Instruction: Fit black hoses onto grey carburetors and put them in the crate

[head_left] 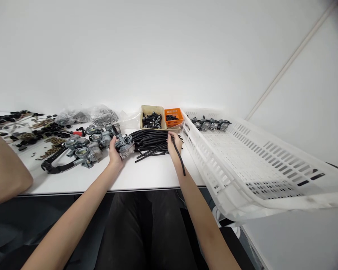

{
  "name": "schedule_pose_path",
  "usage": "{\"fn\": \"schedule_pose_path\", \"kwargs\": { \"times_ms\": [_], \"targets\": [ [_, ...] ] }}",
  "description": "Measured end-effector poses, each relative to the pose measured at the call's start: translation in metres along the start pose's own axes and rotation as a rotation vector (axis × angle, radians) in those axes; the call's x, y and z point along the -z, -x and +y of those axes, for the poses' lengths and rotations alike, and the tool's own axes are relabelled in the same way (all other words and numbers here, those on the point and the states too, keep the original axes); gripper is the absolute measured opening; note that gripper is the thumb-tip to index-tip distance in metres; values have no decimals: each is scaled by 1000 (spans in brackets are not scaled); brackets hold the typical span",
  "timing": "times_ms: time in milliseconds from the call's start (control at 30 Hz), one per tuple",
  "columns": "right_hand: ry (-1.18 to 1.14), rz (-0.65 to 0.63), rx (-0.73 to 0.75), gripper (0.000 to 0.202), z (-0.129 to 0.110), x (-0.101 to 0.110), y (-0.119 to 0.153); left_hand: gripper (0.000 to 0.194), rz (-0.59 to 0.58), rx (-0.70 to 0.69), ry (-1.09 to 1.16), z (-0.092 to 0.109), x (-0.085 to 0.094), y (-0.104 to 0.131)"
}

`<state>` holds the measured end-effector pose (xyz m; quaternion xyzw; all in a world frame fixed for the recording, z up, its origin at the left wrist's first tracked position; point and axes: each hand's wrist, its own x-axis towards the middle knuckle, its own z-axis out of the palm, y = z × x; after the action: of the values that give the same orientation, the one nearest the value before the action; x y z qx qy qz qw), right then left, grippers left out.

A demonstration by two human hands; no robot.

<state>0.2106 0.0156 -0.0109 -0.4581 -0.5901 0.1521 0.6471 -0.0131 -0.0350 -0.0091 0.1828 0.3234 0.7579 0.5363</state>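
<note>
My left hand point(115, 153) is wrapped round a silver metal carburetor point(126, 146) with a round open bore facing up. In my right hand point(175, 144), a black rubber hose point(180, 159) is pinched near its upper end. Its free end hangs down over my wrist. Between the hands lies a pile of black hoses point(150, 140) on the white table point(149, 176). More carburetors point(86, 152) rest together just left of my left hand, one with a black strap-like part.
A cream bin point(143, 108) of black fittings and an orange basket point(180, 112) stand against the wall. At right, a large white crate point(228, 168) holds several carburetors point(210, 123). Plastic bags point(101, 114) and small brass parts point(52, 146) lie left. Another person's arm point(5, 168) reaches in at far left.
</note>
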Motion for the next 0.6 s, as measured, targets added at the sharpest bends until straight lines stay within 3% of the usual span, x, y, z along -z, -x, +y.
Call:
{"fn": "schedule_pose_path", "kwargs": {
  "times_ms": [133, 333, 467, 600],
  "targets": [
    [87, 6, 17, 21, 9, 2, 0, 34, 13, 2, -8, 0, 0, 0],
    [-122, 5, -39, 26, -17, 0, 3, 36, 30, 7, -4, 2, -2, 3],
    [-326, -236, -125, 21, -36, -11, 14, 37, 15, 7, 5, 1, -3, 3],
    [-372, -462, -141, 19, -45, -21, 31, 33, 39, -31, -3, 0, -4, 2]
  ]
}}
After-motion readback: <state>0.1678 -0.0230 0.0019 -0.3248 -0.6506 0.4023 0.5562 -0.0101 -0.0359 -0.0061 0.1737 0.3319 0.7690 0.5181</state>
